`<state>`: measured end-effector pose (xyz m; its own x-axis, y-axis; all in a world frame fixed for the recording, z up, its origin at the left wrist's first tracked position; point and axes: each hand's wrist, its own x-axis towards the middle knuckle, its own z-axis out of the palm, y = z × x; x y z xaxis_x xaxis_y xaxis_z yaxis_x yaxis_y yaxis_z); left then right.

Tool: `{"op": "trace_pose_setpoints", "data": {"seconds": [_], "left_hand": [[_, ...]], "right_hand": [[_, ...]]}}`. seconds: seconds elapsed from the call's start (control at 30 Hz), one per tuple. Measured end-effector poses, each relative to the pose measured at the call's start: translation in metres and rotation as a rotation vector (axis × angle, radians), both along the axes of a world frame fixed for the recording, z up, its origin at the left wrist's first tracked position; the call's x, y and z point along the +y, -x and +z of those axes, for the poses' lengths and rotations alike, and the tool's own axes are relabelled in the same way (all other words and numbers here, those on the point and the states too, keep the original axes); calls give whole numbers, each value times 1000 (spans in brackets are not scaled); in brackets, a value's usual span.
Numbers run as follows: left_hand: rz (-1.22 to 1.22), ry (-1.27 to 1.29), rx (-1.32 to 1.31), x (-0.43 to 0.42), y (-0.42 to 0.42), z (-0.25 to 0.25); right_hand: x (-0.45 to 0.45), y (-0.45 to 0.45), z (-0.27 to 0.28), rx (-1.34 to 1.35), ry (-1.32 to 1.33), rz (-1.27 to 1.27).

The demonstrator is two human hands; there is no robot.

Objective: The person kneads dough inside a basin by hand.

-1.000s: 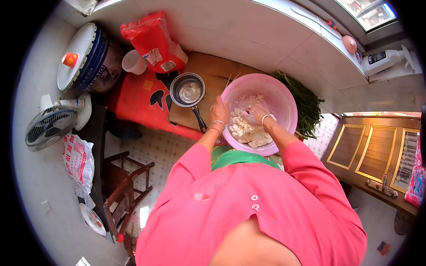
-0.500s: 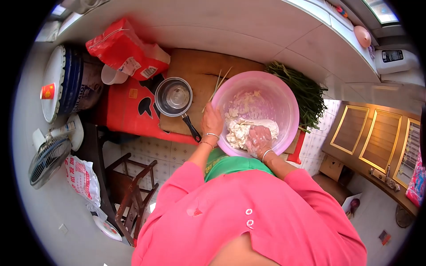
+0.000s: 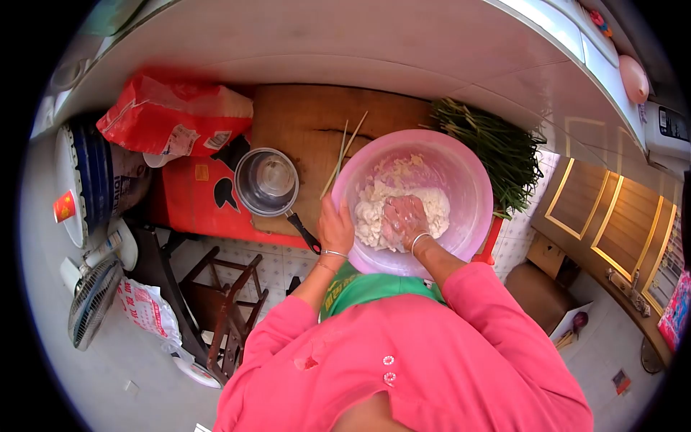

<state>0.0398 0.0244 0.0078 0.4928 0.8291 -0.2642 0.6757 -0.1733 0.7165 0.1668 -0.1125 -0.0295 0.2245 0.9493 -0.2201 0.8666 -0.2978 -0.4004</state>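
Observation:
A pink plastic bowl [image 3: 471, 169] sits at the table's front edge, against a green apron [image 3: 353, 291]. Inside it lies a lumpy, pale dough [image 3: 432, 207], with floury scraps stuck to the wall behind it. My left hand [image 3: 335, 227] grips the bowl's left rim. Pressed into the dough is my right hand [image 3: 405, 218], its fingers coated with flour and curled into the mass; the fingertips are partly hidden. Left of the bowl stands a small saucepan [image 3: 267, 182] with a black handle. Two chopsticks [image 3: 344, 155] lie between pan and bowl, on a wooden board [image 3: 302, 119].
Dark green leafy stalks [image 3: 493, 155] are piled right of the bowl. A red bag [image 3: 176, 115] stands at the back left, near a large bucket [image 3: 93, 176]. Below on the left are a fan [image 3: 97, 302] and a wooden stool [image 3: 227, 309]. Brown cabinets [image 3: 612, 216] stand at right.
My right hand has moved left and up within the bowl, and the dough is now more bunched around it. My left hand stays on the rim. The whole view has shifted slightly.

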Motion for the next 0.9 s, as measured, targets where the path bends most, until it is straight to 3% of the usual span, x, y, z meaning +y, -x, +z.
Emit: {"op": "trace_pose_setpoints", "data": {"seconds": [0.37,0.53,0.6,0.77,0.83,0.87,0.9], "left_hand": [[8,-30,-6,1,-1,-3],[29,-74,-31,0,2,-7],[38,5,-51,0,4,-7],[45,-98,2,-6,7,-7],[66,-148,2,-10,7,-4],[95,-135,19,-13,7,-3],[122,-102,44,-24,15,-4]], "right_hand": [[41,-23,-23,3,8,-17],[58,-35,-22,39,188,-5],[64,-33,-27,-6,188,-32],[72,-38,-14,-39,243,-22],[83,-42,9,244,370,-114],[80,-52,19,199,357,142],[75,-63,26,156,326,195]]}}
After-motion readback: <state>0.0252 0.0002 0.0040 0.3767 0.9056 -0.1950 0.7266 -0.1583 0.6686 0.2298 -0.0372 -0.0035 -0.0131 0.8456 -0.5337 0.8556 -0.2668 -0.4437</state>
